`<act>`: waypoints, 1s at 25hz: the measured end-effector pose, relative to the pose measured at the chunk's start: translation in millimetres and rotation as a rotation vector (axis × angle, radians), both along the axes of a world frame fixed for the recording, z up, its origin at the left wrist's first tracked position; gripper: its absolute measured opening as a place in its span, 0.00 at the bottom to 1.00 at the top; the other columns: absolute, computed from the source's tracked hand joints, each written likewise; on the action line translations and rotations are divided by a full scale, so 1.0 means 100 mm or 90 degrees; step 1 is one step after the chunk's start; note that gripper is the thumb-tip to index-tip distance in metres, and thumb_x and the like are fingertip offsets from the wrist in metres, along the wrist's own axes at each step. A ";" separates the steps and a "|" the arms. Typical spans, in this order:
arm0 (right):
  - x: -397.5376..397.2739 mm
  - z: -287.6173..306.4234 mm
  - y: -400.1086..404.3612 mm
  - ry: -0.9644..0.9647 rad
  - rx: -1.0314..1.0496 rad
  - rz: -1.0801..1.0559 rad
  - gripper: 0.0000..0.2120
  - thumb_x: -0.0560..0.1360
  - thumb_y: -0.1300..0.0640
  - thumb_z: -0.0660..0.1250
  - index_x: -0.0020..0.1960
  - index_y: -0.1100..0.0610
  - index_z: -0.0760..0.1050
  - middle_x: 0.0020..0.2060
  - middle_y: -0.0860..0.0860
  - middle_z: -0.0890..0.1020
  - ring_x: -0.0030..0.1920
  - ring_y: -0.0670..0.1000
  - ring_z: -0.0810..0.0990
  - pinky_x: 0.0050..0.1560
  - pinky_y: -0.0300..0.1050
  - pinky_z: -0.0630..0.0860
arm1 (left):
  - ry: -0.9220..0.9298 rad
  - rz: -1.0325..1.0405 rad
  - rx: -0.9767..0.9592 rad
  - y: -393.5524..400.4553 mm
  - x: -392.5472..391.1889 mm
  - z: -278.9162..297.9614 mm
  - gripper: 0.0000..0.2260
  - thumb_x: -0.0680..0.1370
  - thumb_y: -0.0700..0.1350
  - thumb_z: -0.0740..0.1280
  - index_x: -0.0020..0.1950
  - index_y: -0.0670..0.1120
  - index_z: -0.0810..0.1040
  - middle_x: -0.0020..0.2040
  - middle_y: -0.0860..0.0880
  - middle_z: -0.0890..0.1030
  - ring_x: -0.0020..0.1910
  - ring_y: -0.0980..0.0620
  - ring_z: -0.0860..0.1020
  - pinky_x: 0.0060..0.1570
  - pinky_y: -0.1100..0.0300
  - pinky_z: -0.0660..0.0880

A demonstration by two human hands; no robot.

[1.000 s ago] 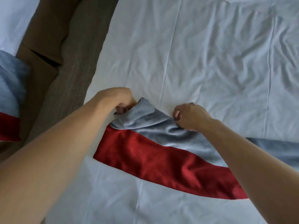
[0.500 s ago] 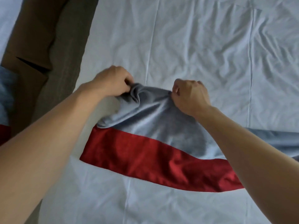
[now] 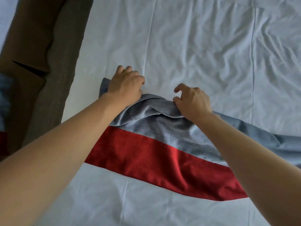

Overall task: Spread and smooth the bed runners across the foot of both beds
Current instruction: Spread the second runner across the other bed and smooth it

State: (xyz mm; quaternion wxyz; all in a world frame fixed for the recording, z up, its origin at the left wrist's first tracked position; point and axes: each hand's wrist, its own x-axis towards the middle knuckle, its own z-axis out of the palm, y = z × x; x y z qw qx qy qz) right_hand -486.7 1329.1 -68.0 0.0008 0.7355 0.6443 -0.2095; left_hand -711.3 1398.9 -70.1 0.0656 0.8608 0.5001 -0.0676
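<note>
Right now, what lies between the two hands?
In the head view, a bunched grey fold of the bed runner spans from left hand to right hand, with white sheet beyond.

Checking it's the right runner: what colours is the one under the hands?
Grey-blue and red bands on the bed runner, seen in the head view.

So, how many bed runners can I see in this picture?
2. One bed runner lies on the white bed under both hands; a second runner shows only partly at the left edge, mostly out of frame.
</note>
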 end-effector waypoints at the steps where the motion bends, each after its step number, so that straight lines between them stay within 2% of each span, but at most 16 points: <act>1: 0.10 -0.02 0.06 -0.028 -0.043 0.041 0.13 0.76 0.49 0.67 0.59 0.47 0.77 0.48 0.49 0.83 0.49 0.55 0.80 0.52 0.48 0.73 | 0.021 -0.011 -0.046 0.06 0.08 -0.04 0.11 0.78 0.52 0.64 0.56 0.50 0.81 0.51 0.49 0.83 0.53 0.46 0.74 0.56 0.51 0.61; 3: 0.20 -0.01 0.12 -0.024 -0.123 0.098 0.16 0.74 0.44 0.70 0.60 0.46 0.78 0.54 0.46 0.81 0.54 0.51 0.80 0.59 0.50 0.75 | 0.061 -0.008 -0.161 0.11 0.17 -0.11 0.11 0.77 0.57 0.63 0.52 0.53 0.80 0.48 0.53 0.83 0.51 0.49 0.75 0.58 0.50 0.59; 6: 0.16 -0.04 0.14 0.058 -0.195 0.130 0.15 0.73 0.44 0.69 0.59 0.44 0.78 0.51 0.43 0.82 0.53 0.50 0.81 0.57 0.50 0.78 | 0.082 -0.036 -0.281 0.13 0.16 -0.17 0.07 0.78 0.58 0.64 0.44 0.57 0.77 0.45 0.58 0.81 0.45 0.54 0.75 0.58 0.51 0.59; 8: 0.06 -0.06 0.20 0.109 -0.196 0.132 0.13 0.74 0.48 0.67 0.59 0.44 0.78 0.49 0.43 0.83 0.52 0.49 0.81 0.57 0.49 0.78 | 0.042 -0.058 -0.239 0.19 0.06 -0.12 0.06 0.77 0.55 0.66 0.41 0.58 0.76 0.42 0.59 0.80 0.45 0.54 0.74 0.56 0.53 0.59; 12: -0.12 -0.07 0.49 0.201 -0.175 0.077 0.12 0.76 0.48 0.67 0.58 0.47 0.79 0.47 0.43 0.83 0.52 0.48 0.80 0.56 0.47 0.77 | -0.069 -0.010 -0.105 0.46 -0.28 0.04 0.07 0.74 0.58 0.70 0.38 0.59 0.79 0.37 0.62 0.78 0.44 0.56 0.72 0.49 0.57 0.55; 15: -0.25 -0.10 0.72 0.261 -0.170 0.055 0.07 0.73 0.52 0.71 0.51 0.48 0.81 0.41 0.42 0.81 0.45 0.46 0.80 0.43 0.36 0.74 | -0.077 0.012 -0.053 0.62 -0.52 0.10 0.07 0.73 0.59 0.70 0.37 0.61 0.78 0.39 0.61 0.81 0.44 0.55 0.73 0.47 0.56 0.53; 17: -0.38 -0.11 0.82 0.254 -0.171 0.076 0.05 0.72 0.53 0.72 0.47 0.48 0.80 0.39 0.43 0.80 0.42 0.46 0.79 0.38 0.36 0.72 | -0.076 0.027 -0.035 0.63 -0.67 0.08 0.06 0.74 0.57 0.71 0.37 0.61 0.79 0.40 0.59 0.82 0.44 0.53 0.73 0.49 0.54 0.55; 20: -0.57 -0.14 0.88 0.187 -0.118 0.107 0.03 0.73 0.52 0.68 0.46 0.48 0.77 0.42 0.45 0.81 0.43 0.49 0.79 0.41 0.43 0.75 | -0.090 0.062 -0.012 0.61 -0.86 0.00 0.05 0.74 0.53 0.73 0.39 0.57 0.82 0.41 0.56 0.83 0.45 0.51 0.75 0.49 0.52 0.56; 25: -0.97 -0.18 0.91 0.109 0.034 0.178 0.03 0.75 0.55 0.63 0.47 0.51 0.75 0.43 0.48 0.82 0.41 0.53 0.76 0.48 0.45 0.67 | -0.087 0.099 0.007 0.67 -1.25 -0.13 0.04 0.73 0.52 0.74 0.39 0.56 0.82 0.42 0.55 0.83 0.45 0.50 0.76 0.49 0.51 0.58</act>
